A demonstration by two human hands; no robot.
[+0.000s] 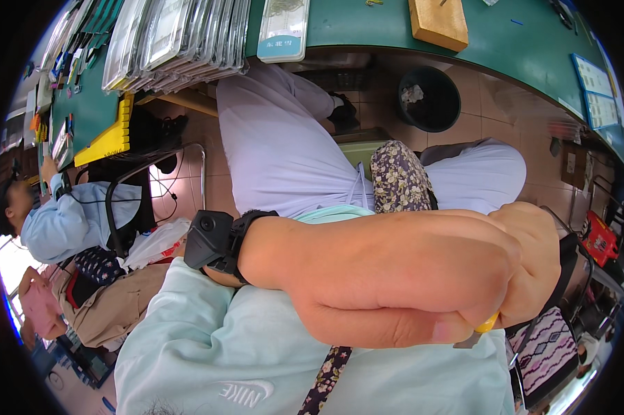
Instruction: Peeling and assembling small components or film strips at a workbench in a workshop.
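Close in front of my chest, my two hands press together. My left hand [408, 277] comes in from the left with its fingers curled closed and its thumb along the lower side; what it may hold is hidden. Against its far end is my right hand [533, 263], also closed and partly covered by the left. A small yellow tool [489, 323] pokes out below, between the left thumb and the right hand, ending in a flat grey metal tip. It appears to sit in the right hand, though the grip is mostly hidden. A black camera-like device [210, 238] is strapped on my left wrist.
Ahead runs a green table [367, 28] with stacked clear plastic cases [180, 45], one flat case [283, 31], a wooden block [438, 22] and blue-edged cards [597, 90]. Beneath stands a dark bin [429, 100]. At left, a person in light blue [84, 218] sits beside a yellow strip [108, 135].
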